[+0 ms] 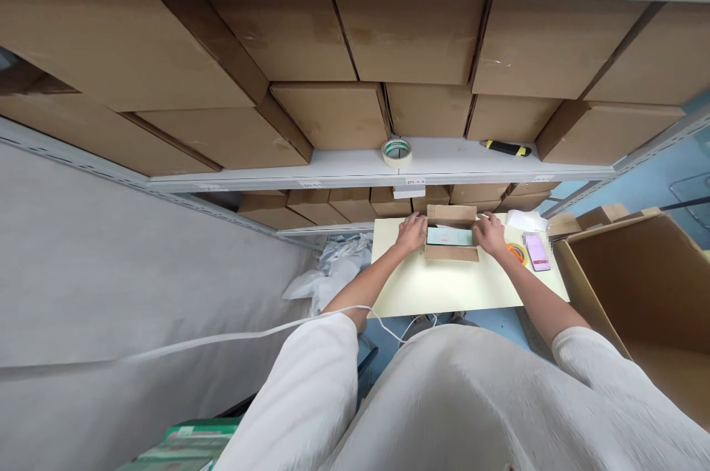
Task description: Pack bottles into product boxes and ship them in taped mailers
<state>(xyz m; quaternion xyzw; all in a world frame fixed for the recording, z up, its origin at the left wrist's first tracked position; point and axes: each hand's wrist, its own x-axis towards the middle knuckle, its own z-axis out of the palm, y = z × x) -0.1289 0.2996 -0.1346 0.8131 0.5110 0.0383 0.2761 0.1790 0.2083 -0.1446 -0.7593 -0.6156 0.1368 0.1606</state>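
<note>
A small cardboard box [452, 253] stands on the pale yellow tabletop [438, 289], its top flaps turned outward. Inside it lies a flat light-green item [450, 236], whose kind I cannot make out. My left hand [411, 233] grips the box's left side, fingers curled at the edge. On the opposite side, my right hand [490, 234] grips the box in the same way. Just right of my right wrist are a roll of yellow-orange tape [518, 254] and a phone [537, 252] with a pink screen.
A shelf ahead carries stacked cartons [333, 116], a tape roll [397, 153] and a black-and-yellow utility knife [506, 148]. A big open carton [588, 286] stands at the right. Plastic bags [341, 268] lie left of the table. A white cable [238, 336] crosses my left arm.
</note>
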